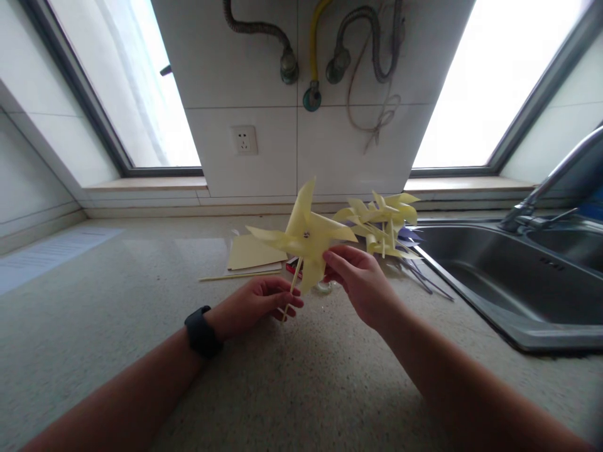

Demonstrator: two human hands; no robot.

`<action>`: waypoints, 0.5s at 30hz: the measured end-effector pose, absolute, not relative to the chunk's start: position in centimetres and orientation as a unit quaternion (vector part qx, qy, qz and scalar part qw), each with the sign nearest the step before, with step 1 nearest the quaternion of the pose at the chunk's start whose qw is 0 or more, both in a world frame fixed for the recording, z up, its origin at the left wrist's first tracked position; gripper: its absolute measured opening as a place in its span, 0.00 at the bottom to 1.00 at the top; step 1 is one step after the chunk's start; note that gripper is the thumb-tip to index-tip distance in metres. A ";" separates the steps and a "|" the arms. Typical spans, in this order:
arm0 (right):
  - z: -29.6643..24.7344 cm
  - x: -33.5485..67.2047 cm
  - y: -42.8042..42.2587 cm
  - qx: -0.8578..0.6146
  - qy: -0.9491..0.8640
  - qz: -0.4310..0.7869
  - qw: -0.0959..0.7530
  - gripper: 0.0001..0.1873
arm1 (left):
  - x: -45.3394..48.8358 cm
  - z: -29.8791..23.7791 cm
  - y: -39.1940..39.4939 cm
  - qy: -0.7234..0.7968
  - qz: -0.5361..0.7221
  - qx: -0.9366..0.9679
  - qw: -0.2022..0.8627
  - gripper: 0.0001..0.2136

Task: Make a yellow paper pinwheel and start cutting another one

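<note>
A yellow paper pinwheel (296,233) on a thin wooden stick is held up above the counter, its blades facing me. My left hand (268,298), with a black watch on its wrist, is closed round the stick below the blades. The thumb and fingers of my right hand (355,276) pinch the edge of a blade on the right side. Behind the pinwheel lie sheets of yellow paper (254,251), a loose wooden stick (226,276) and a small red object (293,267), partly hidden. A round clear item (324,287) sits under the blades.
Several finished yellow pinwheels (384,220) lie piled at the back right, with purple ones partly beneath. A steel sink (494,263) with a faucet (532,201) is at the right. A printed sheet (61,251) lies at the left. A tiled wall with a socket (244,139) stands behind.
</note>
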State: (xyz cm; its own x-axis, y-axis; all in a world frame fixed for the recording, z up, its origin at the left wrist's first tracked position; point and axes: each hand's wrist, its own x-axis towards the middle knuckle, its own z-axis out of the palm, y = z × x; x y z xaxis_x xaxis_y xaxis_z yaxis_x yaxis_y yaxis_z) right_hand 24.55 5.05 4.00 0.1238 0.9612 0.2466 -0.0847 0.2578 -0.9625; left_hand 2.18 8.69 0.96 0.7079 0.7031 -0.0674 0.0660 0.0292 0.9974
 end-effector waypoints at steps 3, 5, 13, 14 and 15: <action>4.0 25.0 5.4 -0.439 -0.509 0.395 0.627 0.14 | 2.1 0.8 8.8 0.293 0.240 0.649 0.659 0.14; 4.1 25.3 5.5 -0.442 -0.513 0.368 0.638 0.13 | 2.1 0.7 8.9 0.291 0.240 0.646 0.663 0.14; 4.5 25.9 5.6 -0.445 -0.541 0.313 0.641 0.11 | 1.9 0.5 9.0 0.292 0.236 0.641 0.669 0.13; 4.5 25.8 5.6 -0.446 -0.544 0.312 0.639 0.11 | 1.9 0.5 9.0 0.292 0.235 0.641 0.670 0.13; 4.5 25.8 5.6 -0.447 -0.547 0.311 0.636 0.11 | 1.9 0.5 9.0 0.291 0.235 0.641 0.670 0.13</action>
State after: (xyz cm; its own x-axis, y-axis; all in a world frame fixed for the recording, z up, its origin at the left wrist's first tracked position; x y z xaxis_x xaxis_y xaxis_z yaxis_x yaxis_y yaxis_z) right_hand 25.80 5.57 4.50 0.2077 0.8842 0.4184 0.0934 0.4079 -0.9083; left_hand 1.91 9.05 0.47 0.7199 0.6884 -0.0883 0.0581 0.0670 0.9961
